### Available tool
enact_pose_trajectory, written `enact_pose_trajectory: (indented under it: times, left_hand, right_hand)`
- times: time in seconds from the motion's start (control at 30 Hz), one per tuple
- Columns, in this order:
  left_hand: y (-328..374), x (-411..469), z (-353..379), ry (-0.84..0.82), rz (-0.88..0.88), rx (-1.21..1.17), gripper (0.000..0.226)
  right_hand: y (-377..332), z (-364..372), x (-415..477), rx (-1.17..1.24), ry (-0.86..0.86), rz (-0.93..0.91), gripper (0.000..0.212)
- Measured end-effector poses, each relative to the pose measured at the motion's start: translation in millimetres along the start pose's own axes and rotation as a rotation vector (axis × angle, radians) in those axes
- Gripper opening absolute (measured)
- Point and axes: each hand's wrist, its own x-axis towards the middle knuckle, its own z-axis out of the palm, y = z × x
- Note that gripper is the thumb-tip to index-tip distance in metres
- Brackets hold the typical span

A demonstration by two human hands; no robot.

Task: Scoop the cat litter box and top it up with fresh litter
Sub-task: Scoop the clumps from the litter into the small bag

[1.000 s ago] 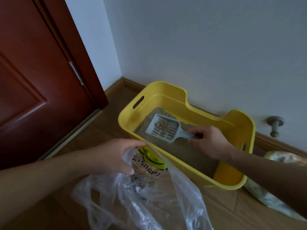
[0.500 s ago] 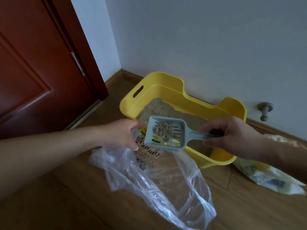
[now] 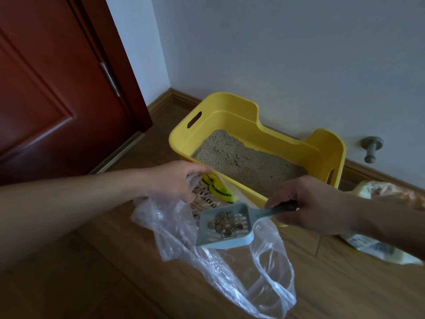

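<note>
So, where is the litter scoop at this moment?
In the head view the scoop is near the centre, slightly low. The right hand holds it above the clear plastic bag, just in front of the yellow litter box.

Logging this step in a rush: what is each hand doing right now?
Left hand: grips the edge of the clear plastic bag.
Right hand: holds the scoop by its handle, clumps in it.
</note>
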Motion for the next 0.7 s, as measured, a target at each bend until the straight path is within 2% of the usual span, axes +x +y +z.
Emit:
enact_pose_trajectory:
  times: [0.13,0.7]
  left_hand:
    - [-3.6,0.0,1.4,-0.033,0.035,-0.024,0.087]
    - [-8.6,7.4,9.2,-0.050,0.027,-0.020,0.092]
  right_hand:
    - [1.3,8.0,10.9,-0.083,-0.014,-0.057,0.020]
    - [10.1,19.4,27.3,-0.038,0.014,-0.175,0.023]
